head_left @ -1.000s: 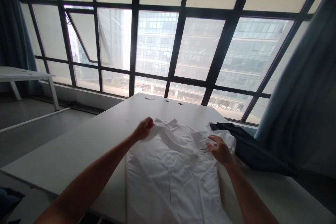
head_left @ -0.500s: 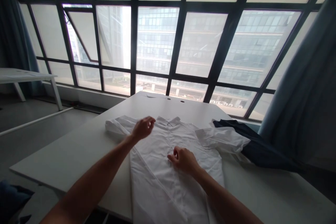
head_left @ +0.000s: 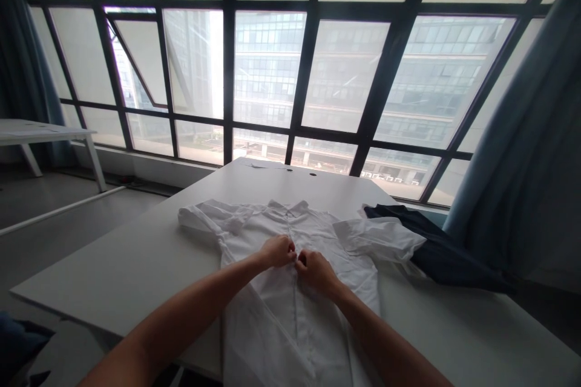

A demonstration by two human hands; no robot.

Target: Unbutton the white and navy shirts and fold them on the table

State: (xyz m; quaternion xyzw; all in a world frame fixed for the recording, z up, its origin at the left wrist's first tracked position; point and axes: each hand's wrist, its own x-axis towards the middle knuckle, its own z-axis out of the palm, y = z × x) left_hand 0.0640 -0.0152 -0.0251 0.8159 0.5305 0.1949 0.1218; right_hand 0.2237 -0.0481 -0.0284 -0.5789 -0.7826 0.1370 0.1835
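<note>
A white button-up shirt lies front up on the white table, collar toward the window and both sleeves spread to the sides. My left hand and my right hand meet at the front placket, below the collar. Fingers of both are curled in a pinch on the placket's edge, the fingertips nearly touching. Any button between them is too small to make out.
Dark navy cloth lies on the table's right side, partly under the shirt's right-hand sleeve. A second white table stands far left. Large windows and a blue-grey curtain border the table's far and right sides.
My left hand has come down and right from beside the collar to the placket, next to my right hand. My right hand has stayed nearly in place.
</note>
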